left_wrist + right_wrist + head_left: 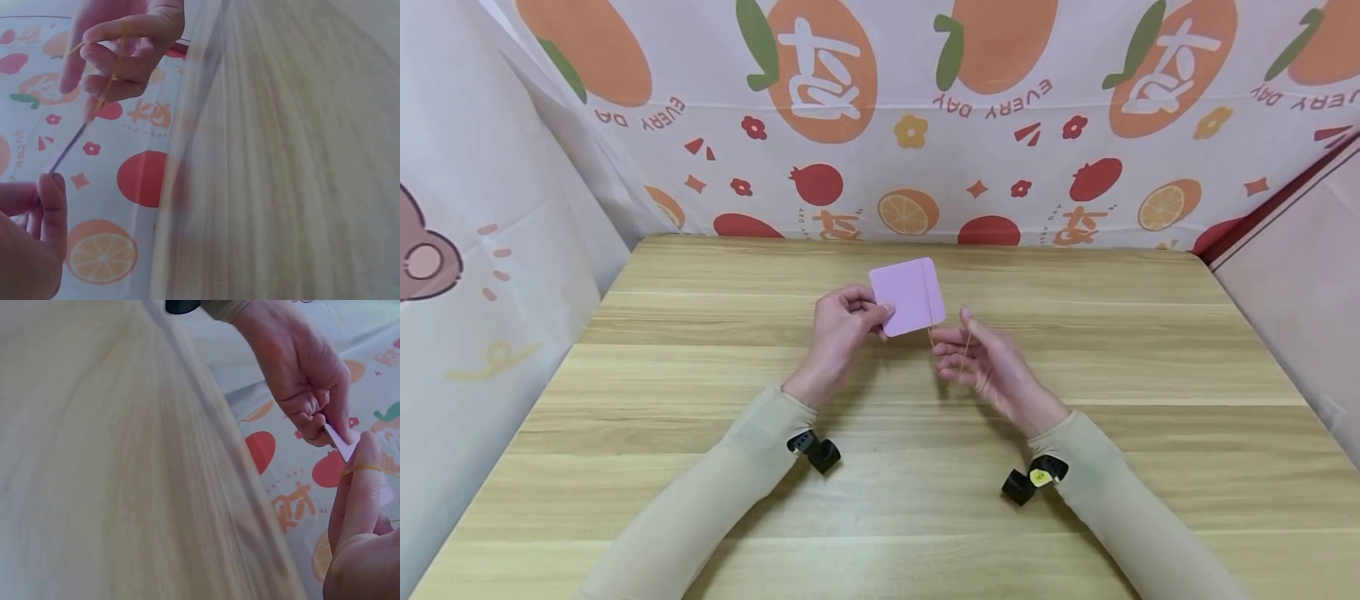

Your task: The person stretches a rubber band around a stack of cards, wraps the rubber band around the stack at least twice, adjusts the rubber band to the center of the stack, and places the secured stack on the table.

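My left hand holds a thin pink square card by its near left corner, thumb on top. An orange rubber band crosses the card near its right edge, and its other end is stretched over the fingers of my right hand. These fingers are partly bent inside the loop, with the thumb held apart. In the left wrist view the band runs from the fingers down to the card, which is seen edge-on. From the right wrist the band shows wrapped across the fingers beside the card.
Under both hands lies a wood-grain table. A white curtain with fruit prints hangs along its far edge, and another curtain borders the left side. Black wrist cameras sit on both sleeves.
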Action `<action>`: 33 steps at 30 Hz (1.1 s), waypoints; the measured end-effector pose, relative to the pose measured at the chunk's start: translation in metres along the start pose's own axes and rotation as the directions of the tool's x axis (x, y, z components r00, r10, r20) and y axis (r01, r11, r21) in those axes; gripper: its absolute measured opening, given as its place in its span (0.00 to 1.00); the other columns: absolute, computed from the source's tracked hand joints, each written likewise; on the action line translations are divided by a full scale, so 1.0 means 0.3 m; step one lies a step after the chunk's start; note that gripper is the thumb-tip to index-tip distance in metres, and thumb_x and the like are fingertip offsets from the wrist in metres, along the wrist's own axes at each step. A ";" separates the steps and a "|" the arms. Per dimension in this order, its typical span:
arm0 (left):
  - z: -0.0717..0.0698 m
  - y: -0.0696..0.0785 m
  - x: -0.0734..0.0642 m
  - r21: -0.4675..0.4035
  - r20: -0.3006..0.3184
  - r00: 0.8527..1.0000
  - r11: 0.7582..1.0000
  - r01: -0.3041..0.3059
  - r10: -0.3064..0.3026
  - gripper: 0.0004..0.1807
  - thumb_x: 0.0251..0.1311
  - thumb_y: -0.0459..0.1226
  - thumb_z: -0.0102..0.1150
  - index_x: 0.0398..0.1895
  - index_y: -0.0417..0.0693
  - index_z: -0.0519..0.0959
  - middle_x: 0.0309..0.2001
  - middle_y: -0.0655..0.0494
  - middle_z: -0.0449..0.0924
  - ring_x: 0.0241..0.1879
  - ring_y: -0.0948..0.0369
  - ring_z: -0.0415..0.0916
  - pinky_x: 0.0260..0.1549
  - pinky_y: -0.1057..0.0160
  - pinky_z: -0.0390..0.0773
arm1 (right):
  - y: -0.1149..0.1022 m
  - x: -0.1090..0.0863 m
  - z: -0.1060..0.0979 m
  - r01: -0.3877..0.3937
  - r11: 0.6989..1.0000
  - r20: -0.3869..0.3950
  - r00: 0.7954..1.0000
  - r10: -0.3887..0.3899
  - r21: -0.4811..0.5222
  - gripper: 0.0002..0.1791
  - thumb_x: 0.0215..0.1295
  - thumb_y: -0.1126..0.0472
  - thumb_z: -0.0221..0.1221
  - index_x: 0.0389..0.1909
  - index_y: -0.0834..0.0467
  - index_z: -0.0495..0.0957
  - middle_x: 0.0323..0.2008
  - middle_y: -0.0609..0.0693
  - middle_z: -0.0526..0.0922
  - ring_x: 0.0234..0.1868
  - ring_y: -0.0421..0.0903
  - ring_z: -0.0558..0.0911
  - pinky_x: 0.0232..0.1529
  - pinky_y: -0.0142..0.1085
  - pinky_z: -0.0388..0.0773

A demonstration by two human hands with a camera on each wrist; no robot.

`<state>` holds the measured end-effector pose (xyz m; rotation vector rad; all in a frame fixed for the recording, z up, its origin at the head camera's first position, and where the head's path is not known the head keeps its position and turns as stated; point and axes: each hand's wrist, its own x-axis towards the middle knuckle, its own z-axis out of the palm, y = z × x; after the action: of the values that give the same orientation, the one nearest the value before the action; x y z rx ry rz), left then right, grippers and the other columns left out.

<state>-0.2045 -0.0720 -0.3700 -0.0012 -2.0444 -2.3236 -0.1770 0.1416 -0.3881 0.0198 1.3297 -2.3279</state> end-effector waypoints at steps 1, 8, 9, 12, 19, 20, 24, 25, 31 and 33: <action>0.001 -0.001 -0.001 -0.002 0.016 1.000 1.000 -0.009 0.009 0.06 0.55 0.22 0.63 0.29 0.32 0.75 0.22 0.51 0.76 0.18 0.62 0.72 0.22 0.61 0.79 | 0.002 0.002 -0.004 -0.014 1.000 -0.001 1.000 0.014 0.026 0.25 0.73 0.46 0.55 0.44 0.67 0.81 0.36 0.57 0.83 0.30 0.44 0.83 0.35 0.32 0.83; -0.007 -0.007 0.001 0.003 0.172 0.983 0.998 -0.066 0.065 0.06 0.55 0.22 0.64 0.30 0.32 0.76 0.24 0.48 0.78 0.19 0.60 0.73 0.22 0.60 0.79 | 0.008 0.010 -0.013 -0.072 0.981 0.026 0.997 0.069 0.180 0.22 0.72 0.48 0.55 0.43 0.66 0.76 0.32 0.57 0.83 0.29 0.45 0.83 0.32 0.30 0.83; -0.012 -0.006 0.005 0.013 0.200 0.977 0.997 -0.078 0.073 0.06 0.55 0.23 0.65 0.30 0.32 0.76 0.25 0.48 0.78 0.19 0.60 0.73 0.22 0.59 0.79 | 0.007 0.010 -0.013 -0.076 0.979 0.030 0.997 0.071 0.187 0.23 0.73 0.47 0.55 0.45 0.66 0.74 0.32 0.57 0.82 0.28 0.45 0.83 0.32 0.30 0.82; -0.032 -0.002 0.017 0.084 0.291 0.952 0.989 -0.126 0.096 0.06 0.55 0.24 0.65 0.31 0.33 0.77 0.27 0.47 0.78 0.22 0.59 0.74 0.24 0.59 0.79 | 0.002 0.009 -0.016 -0.082 0.981 0.039 0.996 0.077 0.174 0.25 0.73 0.46 0.53 0.53 0.65 0.68 0.34 0.58 0.81 0.28 0.45 0.83 0.31 0.29 0.82; -0.086 0.017 0.046 0.298 0.462 0.871 0.896 -0.329 0.167 0.06 0.56 0.28 0.68 0.27 0.41 0.78 0.26 0.50 0.79 0.24 0.57 0.74 0.24 0.62 0.76 | -0.018 0.013 -0.030 -0.114 0.993 0.137 0.985 0.108 0.035 0.31 0.76 0.44 0.48 0.68 0.59 0.57 0.46 0.62 0.78 0.37 0.49 0.83 0.36 0.33 0.83; -0.091 0.021 0.048 0.306 0.483 0.858 0.884 -0.352 0.174 0.07 0.56 0.28 0.68 0.27 0.41 0.78 0.25 0.50 0.78 0.24 0.56 0.74 0.24 0.63 0.75 | -0.022 0.014 -0.032 -0.122 0.992 0.158 0.980 0.117 0.022 0.31 0.76 0.44 0.47 0.69 0.59 0.56 0.47 0.63 0.77 0.39 0.50 0.83 0.38 0.34 0.83; -0.104 0.034 0.050 0.339 0.559 0.811 0.845 -0.414 0.173 0.08 0.57 0.28 0.67 0.25 0.45 0.78 0.25 0.52 0.78 0.25 0.57 0.73 0.23 0.65 0.73 | -0.033 0.016 -0.041 -0.157 0.988 0.218 0.963 0.156 -0.013 0.35 0.76 0.42 0.46 0.70 0.62 0.52 0.52 0.64 0.76 0.46 0.55 0.82 0.44 0.39 0.82; -0.105 0.037 0.049 0.348 0.574 0.801 0.837 -0.424 0.167 0.08 0.57 0.28 0.67 0.25 0.45 0.79 0.25 0.52 0.79 0.25 0.58 0.73 0.22 0.65 0.73 | -0.035 0.015 -0.043 -0.165 0.986 0.225 0.961 0.163 -0.012 0.35 0.76 0.42 0.46 0.70 0.62 0.51 0.52 0.65 0.75 0.47 0.56 0.82 0.46 0.40 0.82; -0.105 0.046 0.041 0.391 0.649 0.745 0.771 -0.503 0.157 0.08 0.58 0.26 0.65 0.27 0.47 0.79 0.28 0.56 0.79 0.25 0.60 0.73 0.21 0.63 0.72 | -0.035 0.016 -0.038 -0.193 0.981 0.206 0.959 0.192 -0.017 0.37 0.73 0.41 0.50 0.69 0.62 0.51 0.57 0.69 0.71 0.51 0.60 0.81 0.46 0.44 0.82; -0.100 0.048 0.039 0.395 0.673 0.722 0.746 -0.536 0.163 0.08 0.58 0.26 0.64 0.28 0.47 0.80 0.29 0.56 0.80 0.26 0.61 0.73 0.22 0.64 0.74 | -0.033 0.016 -0.035 -0.196 0.980 0.193 0.961 0.198 -0.028 0.37 0.73 0.42 0.51 0.69 0.61 0.50 0.58 0.70 0.69 0.52 0.61 0.80 0.46 0.44 0.82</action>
<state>-0.2148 -0.1038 -0.3593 -1.1649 -2.6094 -1.4822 -0.1873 0.1526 -0.3868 -0.0738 1.1840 -2.0981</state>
